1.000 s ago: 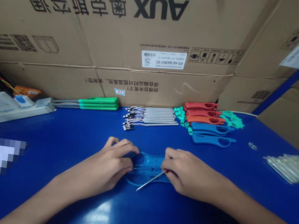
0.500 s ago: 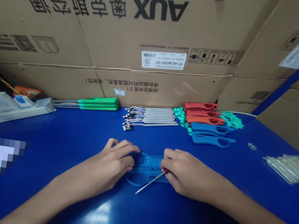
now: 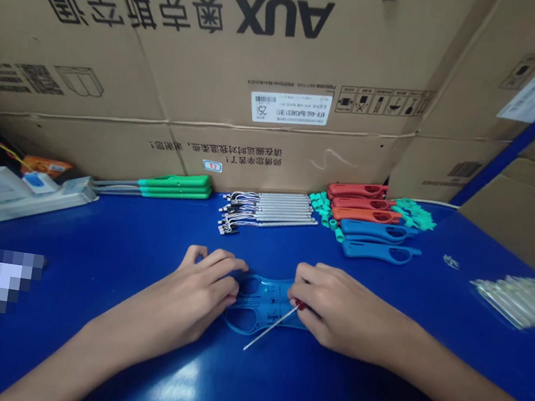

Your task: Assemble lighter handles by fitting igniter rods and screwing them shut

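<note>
Our left hand (image 3: 200,290) had its fingers curled over a blue plastic stripper housing (image 3: 265,290), which lay mid-bench (image 3: 90,255) toward our side, while our right hand (image 3: 336,310) pinched a red-handled screwdriver (image 3: 272,327) narrowly, its shaft across the housing.

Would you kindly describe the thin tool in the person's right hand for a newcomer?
Below the large brown AUX cardboard box, on the blue table, the left hand holds a translucent blue plastic casing. The right hand pinches a screwdriver, set apart by its red handle and bare steel shaft slanting over the casing.
</note>
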Action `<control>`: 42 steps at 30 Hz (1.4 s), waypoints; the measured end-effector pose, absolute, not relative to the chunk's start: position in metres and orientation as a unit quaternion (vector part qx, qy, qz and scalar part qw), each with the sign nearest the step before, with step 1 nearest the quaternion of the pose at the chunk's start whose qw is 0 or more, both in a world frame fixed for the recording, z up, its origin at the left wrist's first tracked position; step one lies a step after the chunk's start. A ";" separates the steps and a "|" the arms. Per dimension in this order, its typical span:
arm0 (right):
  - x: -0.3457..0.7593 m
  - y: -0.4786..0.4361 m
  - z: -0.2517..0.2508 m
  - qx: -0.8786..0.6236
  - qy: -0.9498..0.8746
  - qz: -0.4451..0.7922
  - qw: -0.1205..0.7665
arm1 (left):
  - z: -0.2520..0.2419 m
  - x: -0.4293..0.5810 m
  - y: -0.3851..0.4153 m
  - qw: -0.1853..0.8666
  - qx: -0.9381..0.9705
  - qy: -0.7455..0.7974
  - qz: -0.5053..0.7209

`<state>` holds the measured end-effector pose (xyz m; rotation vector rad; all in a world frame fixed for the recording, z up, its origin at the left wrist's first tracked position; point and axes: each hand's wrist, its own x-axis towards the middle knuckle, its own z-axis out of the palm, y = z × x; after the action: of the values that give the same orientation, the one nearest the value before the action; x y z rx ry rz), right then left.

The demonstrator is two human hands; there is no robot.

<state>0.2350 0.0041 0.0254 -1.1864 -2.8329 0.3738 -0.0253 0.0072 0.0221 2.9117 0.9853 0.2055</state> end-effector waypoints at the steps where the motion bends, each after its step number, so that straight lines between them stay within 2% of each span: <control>1: 0.235 0.004 0.025 -0.382 -0.916 0.120 0.024 | 0.022 -0.025 0.007 0.030 0.944 0.320 0.068; 21: 0.229 0.003 0.029 -0.405 -0.901 0.154 -0.021 | 0.018 -0.027 0.008 0.053 0.941 0.316 0.109; 32: 0.233 0.005 0.021 -0.373 -0.920 0.120 0.007 | 0.017 -0.026 0.006 0.046 0.945 0.318 0.065; 42: 0.237 0.005 0.026 -0.378 -0.919 0.112 0.013 | 0.020 -0.024 0.008 0.035 0.946 0.310 0.092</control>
<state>0.2370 0.0050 0.0260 -1.1782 -2.8639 0.3480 -0.0238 0.0076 0.0197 2.9075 0.9514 0.2815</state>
